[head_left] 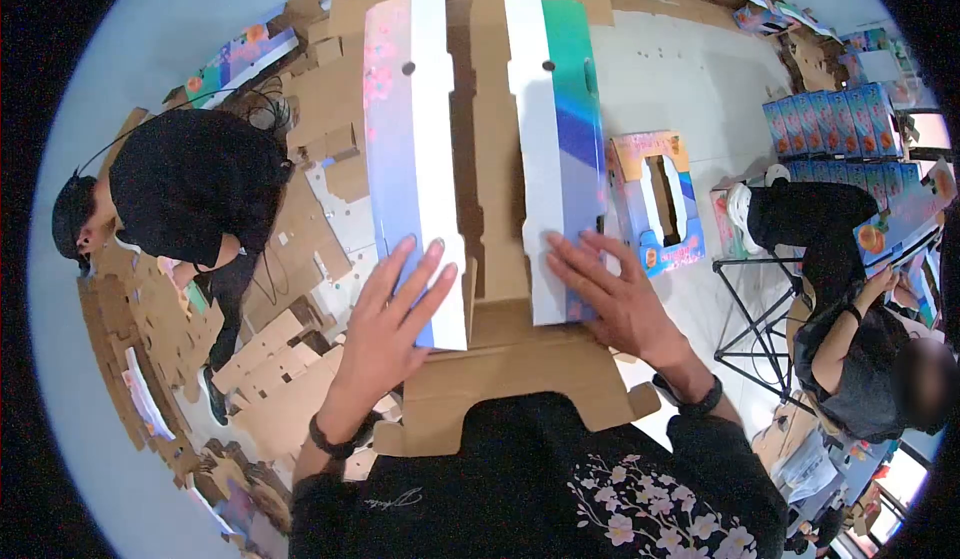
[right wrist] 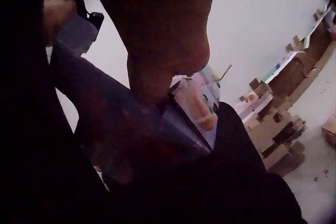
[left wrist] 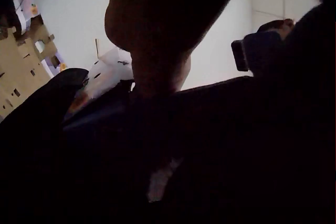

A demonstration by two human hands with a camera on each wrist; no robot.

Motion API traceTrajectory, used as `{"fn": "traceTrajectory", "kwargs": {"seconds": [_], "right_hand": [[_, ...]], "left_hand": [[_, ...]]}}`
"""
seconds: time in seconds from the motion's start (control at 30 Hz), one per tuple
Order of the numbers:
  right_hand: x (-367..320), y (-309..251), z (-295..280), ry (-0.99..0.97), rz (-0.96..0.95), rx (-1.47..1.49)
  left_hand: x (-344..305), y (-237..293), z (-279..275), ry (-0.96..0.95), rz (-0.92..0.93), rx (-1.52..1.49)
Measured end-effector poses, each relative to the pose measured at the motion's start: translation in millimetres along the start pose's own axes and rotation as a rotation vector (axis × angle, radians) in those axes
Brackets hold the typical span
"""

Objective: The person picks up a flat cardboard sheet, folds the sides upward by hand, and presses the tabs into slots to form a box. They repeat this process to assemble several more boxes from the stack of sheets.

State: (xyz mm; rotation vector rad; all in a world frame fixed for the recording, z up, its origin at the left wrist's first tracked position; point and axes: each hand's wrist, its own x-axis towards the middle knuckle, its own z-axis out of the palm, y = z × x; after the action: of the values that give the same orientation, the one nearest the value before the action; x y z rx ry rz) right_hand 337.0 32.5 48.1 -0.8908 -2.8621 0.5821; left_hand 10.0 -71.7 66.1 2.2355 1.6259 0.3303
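An unfolded printed cardboard carton (head_left: pixel 490 159) lies in front of my body, brown inside, with two long side panels folded inward. My left hand (head_left: pixel 385 324) rests with extended fingers on the near end of the left panel (head_left: pixel 432 139), which is white with a pink and lilac print. On the near end of the right panel (head_left: pixel 535 139), white with green and blue, my right hand (head_left: pixel 620 299) presses with its fingers spread. A gap between the panels shows the brown inside. Both wrist views are dark, and the fingertips are hidden there.
A printed carton with a cut-out window (head_left: pixel 660 204) stands at the right. Beyond it are a black folding stool frame (head_left: pixel 755 319), rows of printed cartons (head_left: pixel 830 124) and a seated person (head_left: pixel 865 359). Another person (head_left: pixel 200 189) bends over flat cardboard (head_left: pixel 270 379) at the left.
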Motion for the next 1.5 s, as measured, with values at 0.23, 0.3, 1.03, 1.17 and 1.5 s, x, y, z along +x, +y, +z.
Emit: {"fn": "traceTrajectory", "kwargs": {"seconds": [0.23, 0.3, 1.03, 1.17, 1.5], "right_hand": [[-26, -12, -40, -0.469, -0.139, 0.120], [-28, -11, -33, -0.294, -0.072, 0.432], [3, -29, 60, 0.685, 0.550, 0.660], [2, -26, 62, 0.669, 0.575, 0.717], [14, -16, 56, 0.602, 0.582, 0.734]], "left_hand": [[-31, -1, -36, -0.511, 0.111, -0.055], [-30, -3, -32, -0.497, 0.045, -0.218], [-18, 8, 67, 0.520, -0.392, -0.756], [-14, 7, 64, 0.467, -0.432, -0.725], [2, -5, 77, 0.504, -0.556, -0.958]]}}
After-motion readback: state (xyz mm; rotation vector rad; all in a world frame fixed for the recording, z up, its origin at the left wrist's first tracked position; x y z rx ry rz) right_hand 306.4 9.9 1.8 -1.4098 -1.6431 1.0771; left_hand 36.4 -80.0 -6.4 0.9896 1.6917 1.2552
